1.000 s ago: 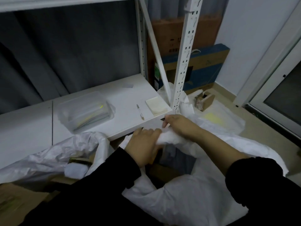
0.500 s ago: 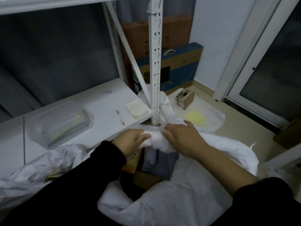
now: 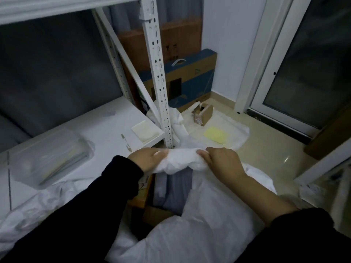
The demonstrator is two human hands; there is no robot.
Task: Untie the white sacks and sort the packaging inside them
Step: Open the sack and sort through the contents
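Both grips are pinching: the left hand [image 3: 150,158] and the right hand [image 3: 222,162] each clamp fingers and thumb on the bunched rim of the crinkled white woven-plastic sack [image 3: 199,230], which sits just in front of the white metal shelf [image 3: 106,130]. Its mouth looks already untied, with grey packets [image 3: 176,186] and brown cardboard [image 3: 157,213] showing inside. The step in hand is probably spreading the rim. The next move calls for a freed hand to reach in.

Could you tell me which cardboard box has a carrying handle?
The blue box: a white handle sits on its top edge; the brown box behind and the small box on the floor have none.
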